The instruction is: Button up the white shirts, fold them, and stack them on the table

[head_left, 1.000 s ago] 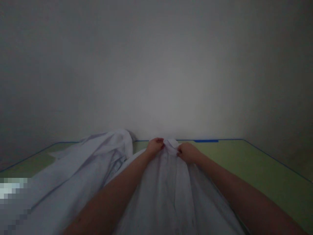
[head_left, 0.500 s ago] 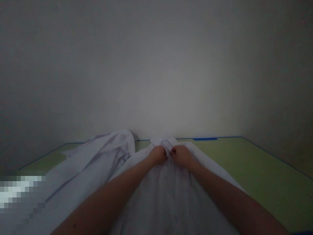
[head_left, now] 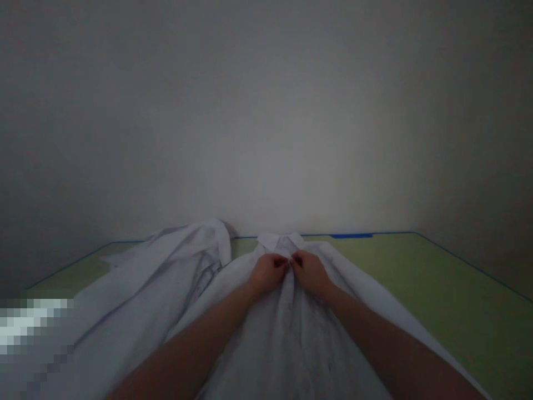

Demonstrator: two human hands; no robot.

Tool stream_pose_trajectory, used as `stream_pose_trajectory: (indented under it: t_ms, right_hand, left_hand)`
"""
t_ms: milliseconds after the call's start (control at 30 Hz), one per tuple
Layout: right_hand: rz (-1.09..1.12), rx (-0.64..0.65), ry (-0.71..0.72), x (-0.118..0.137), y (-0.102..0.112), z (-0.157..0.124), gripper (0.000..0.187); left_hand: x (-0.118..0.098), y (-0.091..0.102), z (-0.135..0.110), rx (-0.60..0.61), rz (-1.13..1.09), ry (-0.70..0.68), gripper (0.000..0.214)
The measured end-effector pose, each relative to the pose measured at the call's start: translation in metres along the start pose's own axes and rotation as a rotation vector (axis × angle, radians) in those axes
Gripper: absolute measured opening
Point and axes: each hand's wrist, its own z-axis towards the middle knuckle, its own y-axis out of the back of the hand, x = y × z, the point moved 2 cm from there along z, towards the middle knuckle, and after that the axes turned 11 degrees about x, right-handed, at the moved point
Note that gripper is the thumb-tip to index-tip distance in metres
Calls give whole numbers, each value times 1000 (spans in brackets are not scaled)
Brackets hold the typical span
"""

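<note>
A white collared shirt (head_left: 278, 355) lies spread out before me, its collar (head_left: 268, 241) at the far end. Just below that collar, my left hand (head_left: 267, 273) pinches the front of the shirt. My right hand (head_left: 312, 273) pinches the fabric right beside it, and the fingertips of both nearly meet at the middle of the front. Folds run down from the pinched spot toward me. Whatever small part lies between the fingertips is too dark and small to make out.
A second white garment (head_left: 141, 289) lies loosely heaped on the left, against the shirt's side. Both rest on a green tabletop (head_left: 441, 289) with a blue edge. A plain grey wall (head_left: 291, 122) rises behind it. The lower left corner is pixelated.
Both hands have come slightly nearer to me and closer together, the fists loosening into fingertip pinches. The cloth between them is gathered differently. The heaped garment stays put.
</note>
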Motion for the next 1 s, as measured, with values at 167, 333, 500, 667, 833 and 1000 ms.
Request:
stream_pose_trajectory:
  t_ms: [167,333,500,667,833,1000]
  right_hand:
    - [-62,15,49,-1,-1,-4,19]
    - [-105,15,1,-2,-1,-5,17]
    - [-120,1,46,-1,-1,-9,19]
    - [-68,-3,7,-4,3,-7,22]
    - [-2,-137,-138,-10,8,-6,24]
    - [-52,-52,78,-2,2,-12,18]
  left_hand:
    - [-1,-4,-1,-23,-92,3,24]
    - [-2,-7,-2,-18,-161,36,20]
    - [-2,-10,-2,-8,-227,45,19]
    - [2,-13,0,-33,-287,84,21]
    - [6,-19,3,-49,-322,104,19]
    - [7,-20,2,-26,-339,90,12]
